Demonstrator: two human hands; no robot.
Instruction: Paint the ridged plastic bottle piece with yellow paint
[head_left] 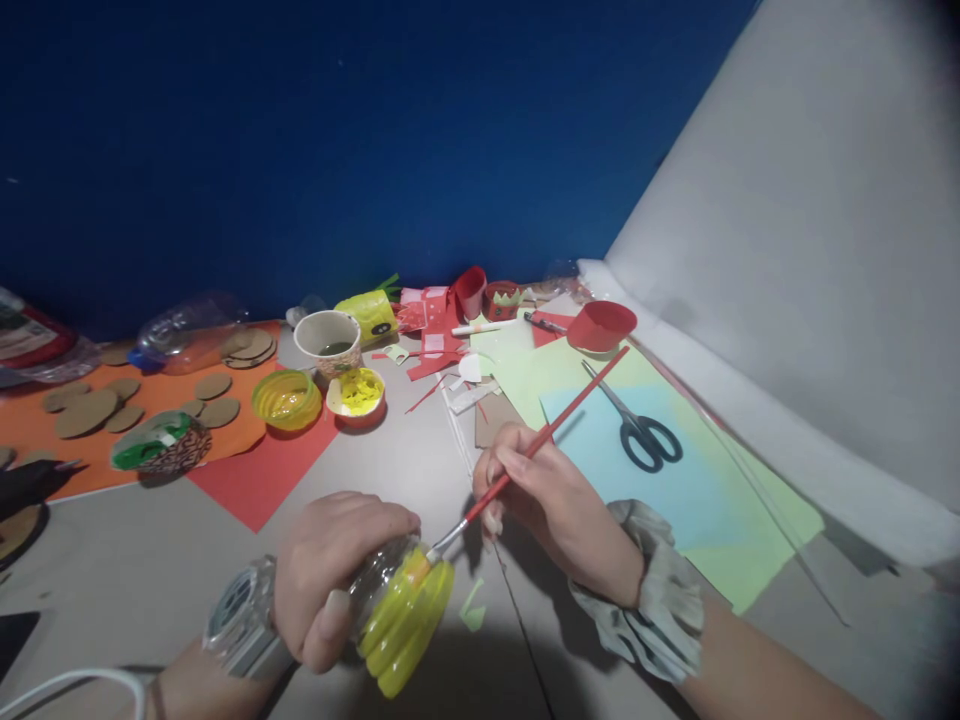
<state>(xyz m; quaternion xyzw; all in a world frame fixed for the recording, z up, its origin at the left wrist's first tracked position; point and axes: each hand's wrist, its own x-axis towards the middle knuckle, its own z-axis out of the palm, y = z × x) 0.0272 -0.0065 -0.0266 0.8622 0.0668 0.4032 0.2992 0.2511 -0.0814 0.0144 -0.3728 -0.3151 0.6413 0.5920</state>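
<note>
My left hand point(330, 575) is wrapped round a clear plastic bottle piece point(405, 615), tilted, its ridged side coated in yellow paint. In my right hand point(536, 485) is a red-handled paintbrush point(555, 425), gripped between thumb and fingers. The brush's bristles touch the yellow paint near the bare clear part. Beyond my hands stands a small cup of yellow paint point(358, 392). Beside it is a yellow-tinted clear dish point(286, 400). A paper cup point(328, 342) with dark liquid stands just behind them.
Scissors point(649, 440) lie on blue paper point(705, 500) at the right. Cardboard discs point(86, 413) and a cup with green paint point(161, 445) sit left, by orange paper. Paper scraps, a red cup piece point(601, 326) and a yellow painted piece point(367, 316) lie near the blue wall.
</note>
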